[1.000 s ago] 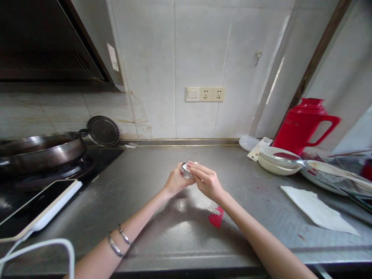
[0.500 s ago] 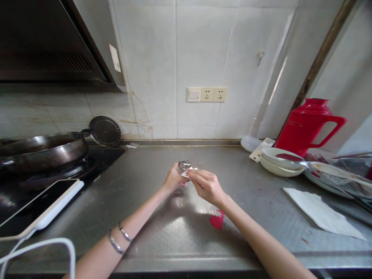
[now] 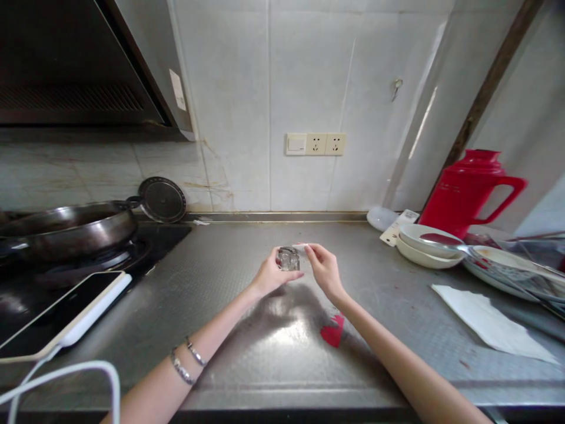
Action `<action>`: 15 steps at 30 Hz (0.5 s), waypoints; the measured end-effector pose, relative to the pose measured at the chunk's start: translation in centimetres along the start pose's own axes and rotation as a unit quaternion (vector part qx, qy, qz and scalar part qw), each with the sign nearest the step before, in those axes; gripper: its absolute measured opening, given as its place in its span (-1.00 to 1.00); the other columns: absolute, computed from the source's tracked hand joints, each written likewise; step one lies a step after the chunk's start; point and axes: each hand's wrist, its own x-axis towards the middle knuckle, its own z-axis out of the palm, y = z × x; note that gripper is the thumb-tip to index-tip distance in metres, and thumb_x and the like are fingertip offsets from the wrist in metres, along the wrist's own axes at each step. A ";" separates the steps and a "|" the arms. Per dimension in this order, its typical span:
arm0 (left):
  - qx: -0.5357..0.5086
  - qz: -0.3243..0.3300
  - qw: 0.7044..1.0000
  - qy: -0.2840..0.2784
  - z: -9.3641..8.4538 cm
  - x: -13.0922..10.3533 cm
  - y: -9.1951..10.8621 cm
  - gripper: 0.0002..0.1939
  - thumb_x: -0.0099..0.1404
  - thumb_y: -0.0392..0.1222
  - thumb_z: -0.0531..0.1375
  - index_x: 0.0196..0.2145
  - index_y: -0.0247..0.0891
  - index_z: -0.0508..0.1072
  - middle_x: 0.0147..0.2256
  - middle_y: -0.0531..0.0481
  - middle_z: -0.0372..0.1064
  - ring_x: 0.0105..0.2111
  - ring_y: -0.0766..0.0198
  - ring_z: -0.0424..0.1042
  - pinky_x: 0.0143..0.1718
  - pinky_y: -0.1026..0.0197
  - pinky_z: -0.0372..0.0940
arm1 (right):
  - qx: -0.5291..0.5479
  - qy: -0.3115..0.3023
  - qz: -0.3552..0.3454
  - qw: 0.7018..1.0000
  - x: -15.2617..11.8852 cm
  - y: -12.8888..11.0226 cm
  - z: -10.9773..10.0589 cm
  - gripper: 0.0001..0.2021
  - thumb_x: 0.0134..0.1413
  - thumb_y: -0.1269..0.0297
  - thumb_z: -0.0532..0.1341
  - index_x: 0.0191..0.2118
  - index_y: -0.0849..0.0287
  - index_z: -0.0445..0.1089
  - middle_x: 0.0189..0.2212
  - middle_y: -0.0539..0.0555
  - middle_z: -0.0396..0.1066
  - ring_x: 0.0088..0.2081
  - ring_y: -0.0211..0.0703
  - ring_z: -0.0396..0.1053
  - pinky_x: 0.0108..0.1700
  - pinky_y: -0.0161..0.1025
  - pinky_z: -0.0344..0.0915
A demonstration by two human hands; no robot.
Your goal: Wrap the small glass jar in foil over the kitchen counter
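My left hand (image 3: 273, 274) grips a small clear, shiny, glass-like object (image 3: 289, 259) above the steel counter, thumb below and fingers behind. Its exact kind is too small to tell. My right hand (image 3: 323, 268) is closed at the object's right upper edge. Its thumb and index finger pinch a thin white piece (image 3: 302, 247), perhaps tissue or paper, which touches the object. The other right fingers are partly hidden. On the counter below my right wrist lies a torn red scrap (image 3: 332, 333) with a jagged top.
A pan (image 3: 101, 227) sits on the stove at left, beside a phone (image 3: 57, 315) with a white cable. At right stand a red thermos (image 3: 463, 194), stacked white bowls (image 3: 430, 254) and plates with utensils. A white napkin (image 3: 489, 324) lies in front of them.
My right hand has moved slightly right and opened away from my left hand, drawing the white piece to the object's right edge. The object is turned and shows more of its clear face.
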 end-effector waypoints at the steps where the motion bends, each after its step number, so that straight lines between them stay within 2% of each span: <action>1: 0.003 0.007 1.000 0.001 0.0 0.0 -0.1 -0.26 -0.23 -0.16 0.48 -0.07 -0.27 0.34 -0.37 0.01 0.43 -0.43 0.29 0.42 -0.36 0.24 0.34 | 0.015 -0.015 0.018 1.000 0.0 0.1 0.1 -0.66 0.14 0.04 0.15 -0.24 0.21 0.50 -0.26 0.17 0.54 -0.20 -0.06 0.48 -0.16 -0.16 0.41; 5: 0.019 0.028 0.999 -0.005 0.0 0.3 -0.6 -0.24 -0.20 -0.16 0.47 -0.03 -0.29 0.32 -0.32 -0.03 0.45 -0.38 0.27 0.43 -0.30 0.21 0.34 | 0.066 -0.089 0.078 0.991 -0.3 -0.5 0.2 -0.64 0.08 0.03 0.20 -0.15 0.20 0.47 -0.17 0.18 0.52 -0.15 -0.03 0.48 -0.15 -0.13 0.42; 9: 0.012 0.060 0.998 -0.012 -0.1 0.7 -1.1 -0.26 -0.14 -0.13 0.45 -0.01 -0.30 0.30 -0.19 -0.11 0.45 -0.29 0.26 0.44 -0.25 0.23 0.34 | 0.118 -0.169 0.084 0.975 -0.6 -1.6 0.0 -0.61 0.00 0.16 0.27 -0.03 0.15 0.37 -0.06 0.13 0.46 -0.07 -0.05 0.45 -0.06 -0.13 0.40; 12: 0.011 0.063 0.998 -0.018 -0.2 0.9 -1.4 -0.27 -0.13 -0.14 0.44 0.00 -0.31 0.30 -0.19 -0.11 0.45 -0.30 0.27 0.44 -0.26 0.25 0.33 | 0.141 -0.195 0.093 0.966 -0.7 -1.7 0.0 -0.55 -0.03 0.22 0.27 0.03 0.12 0.30 -0.01 0.13 0.43 -0.06 -0.03 0.44 -0.12 -0.14 0.45; 15: 0.000 0.046 0.998 -0.035 -0.2 0.9 -1.5 -0.25 -0.11 -0.18 0.42 0.04 -0.31 0.26 -0.22 -0.10 0.45 -0.38 0.30 0.42 -0.39 0.29 0.32 | 0.170 -0.208 0.124 0.955 -0.9 -1.4 0.1 -0.49 -0.03 0.22 0.27 0.09 0.10 0.23 0.00 0.14 0.42 -0.08 -0.01 0.45 -0.22 -0.14 0.49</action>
